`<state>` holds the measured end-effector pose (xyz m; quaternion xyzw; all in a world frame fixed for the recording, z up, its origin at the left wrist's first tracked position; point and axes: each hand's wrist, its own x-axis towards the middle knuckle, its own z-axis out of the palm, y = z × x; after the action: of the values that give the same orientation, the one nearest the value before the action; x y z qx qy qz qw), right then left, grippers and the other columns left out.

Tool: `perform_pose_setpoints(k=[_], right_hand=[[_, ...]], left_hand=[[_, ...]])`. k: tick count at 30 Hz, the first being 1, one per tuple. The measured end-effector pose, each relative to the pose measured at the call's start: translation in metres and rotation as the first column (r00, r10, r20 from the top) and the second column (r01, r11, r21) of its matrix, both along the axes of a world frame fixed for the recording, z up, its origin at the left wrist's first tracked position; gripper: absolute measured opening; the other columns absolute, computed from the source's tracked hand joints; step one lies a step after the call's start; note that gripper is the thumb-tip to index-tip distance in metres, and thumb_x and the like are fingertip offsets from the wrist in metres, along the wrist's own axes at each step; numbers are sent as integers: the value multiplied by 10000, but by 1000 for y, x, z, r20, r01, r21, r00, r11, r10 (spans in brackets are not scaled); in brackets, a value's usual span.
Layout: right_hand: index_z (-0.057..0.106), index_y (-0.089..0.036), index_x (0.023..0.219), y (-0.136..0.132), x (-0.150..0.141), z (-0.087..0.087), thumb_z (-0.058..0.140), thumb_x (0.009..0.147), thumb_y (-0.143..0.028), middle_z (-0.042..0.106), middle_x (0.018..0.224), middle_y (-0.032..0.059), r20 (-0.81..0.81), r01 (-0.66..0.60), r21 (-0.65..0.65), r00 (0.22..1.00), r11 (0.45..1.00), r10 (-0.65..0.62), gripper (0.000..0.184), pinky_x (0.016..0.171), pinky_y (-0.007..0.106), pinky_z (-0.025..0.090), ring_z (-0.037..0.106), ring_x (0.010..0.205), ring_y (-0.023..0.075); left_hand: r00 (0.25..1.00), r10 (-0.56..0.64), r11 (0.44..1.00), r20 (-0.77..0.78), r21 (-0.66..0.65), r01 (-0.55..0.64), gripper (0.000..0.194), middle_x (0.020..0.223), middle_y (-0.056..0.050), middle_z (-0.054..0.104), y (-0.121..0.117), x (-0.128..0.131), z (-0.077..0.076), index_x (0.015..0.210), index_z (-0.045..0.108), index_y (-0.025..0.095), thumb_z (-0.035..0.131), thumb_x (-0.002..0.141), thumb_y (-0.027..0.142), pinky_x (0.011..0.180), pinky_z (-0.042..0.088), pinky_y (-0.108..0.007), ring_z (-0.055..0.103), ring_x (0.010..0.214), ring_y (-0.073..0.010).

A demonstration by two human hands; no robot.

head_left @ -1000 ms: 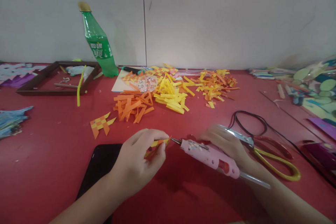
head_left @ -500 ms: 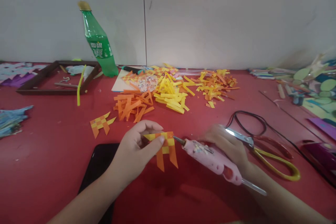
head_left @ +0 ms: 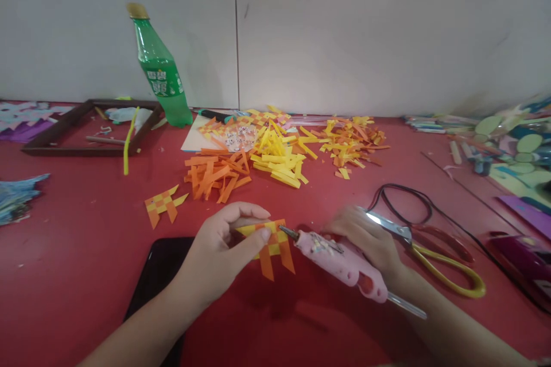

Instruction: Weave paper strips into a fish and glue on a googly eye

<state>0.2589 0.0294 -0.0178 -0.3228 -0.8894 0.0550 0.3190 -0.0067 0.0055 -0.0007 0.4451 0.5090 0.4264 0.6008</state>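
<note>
Between the thumb and fingers of my left hand (head_left: pixel 226 252) is a small woven paper fish (head_left: pixel 275 248) in orange and yellow squares, its pointed strips hanging down. My right hand (head_left: pixel 372 243), slightly blurred, is closed on a pink hot glue gun (head_left: pixel 333 262), with the handle hidden from view. A clear glue stick (head_left: pixel 407 305) protrudes from the gun's rear. The metal nozzle (head_left: pixel 287 232) is at the upper right part of the fish; whether it touches the paper I cannot tell. A second woven fish (head_left: pixel 161 205) lies on the table at left.
Orange strips (head_left: pixel 210 175), yellow strips (head_left: pixel 279 160) and mixed scraps (head_left: pixel 357 140) are heaped ahead. Scissors (head_left: pixel 447 266) lie beside my right hand, near a black cord (head_left: pixel 456 215). A phone (head_left: pixel 159 272), a wooden frame (head_left: pixel 55 151) and a green bottle (head_left: pixel 166 80) are on the left.
The nozzle has shifted from the fish's top right corner a little onto its upper right part. The fish has tilted slightly. Both hands keep their hold.
</note>
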Motion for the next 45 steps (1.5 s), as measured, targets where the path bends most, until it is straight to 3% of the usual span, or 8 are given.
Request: perform_pose_setpoints(k=[6,16,29,36,42,45], right_hand=[[613,-180,930,-1,1,2,413,1003,-296,634,729,50,-4,-3,-3,1000,1000,3,242,630,320,412,552,666,175],[618,-181,898,-1,0,6,390,1003,-279,623,718,50,-8,5,22,1000,1000,-5,270,625,321,416,556,663,179],[609,-181,916,3,1,7,291,1031,-429,636,714,60,16,-18,51,1000,999,17,419,612,330,409,561,656,184],[632,-178,939,5,5,0,438,995,-288,645,733,56,-29,74,84,997,994,-72,230,643,332,416,577,677,185],[623,-197,968,5,6,1,492,935,-198,647,745,38,-51,120,78,992,990,-117,134,640,316,423,565,668,177],[592,-203,964,4,4,3,496,920,-166,612,716,19,-27,152,90,988,984,-150,111,623,294,408,540,650,165]], left_hand=[[1000,4,1000,14,29,-4,212,839,-4,744,0,1,0,949,683,220,772,764,271,685,539,-208,700,779,-139],[999,-34,999,33,12,33,233,780,8,695,3,0,-2,971,676,220,769,769,291,632,521,-213,658,689,-127],[995,-78,997,67,-5,78,232,747,14,692,0,-1,-1,993,679,245,762,793,328,597,481,-192,633,664,-112],[985,-124,992,123,-19,128,209,776,15,686,-4,-1,1,975,689,248,764,794,319,611,481,-183,633,677,-102],[996,-86,996,-7,24,86,130,908,12,691,2,-2,-6,973,699,255,698,849,295,667,478,-187,612,754,-98],[993,-115,993,-10,-26,115,139,913,20,671,3,-1,-8,1010,681,260,661,876,294,684,506,-197,622,764,-101]])
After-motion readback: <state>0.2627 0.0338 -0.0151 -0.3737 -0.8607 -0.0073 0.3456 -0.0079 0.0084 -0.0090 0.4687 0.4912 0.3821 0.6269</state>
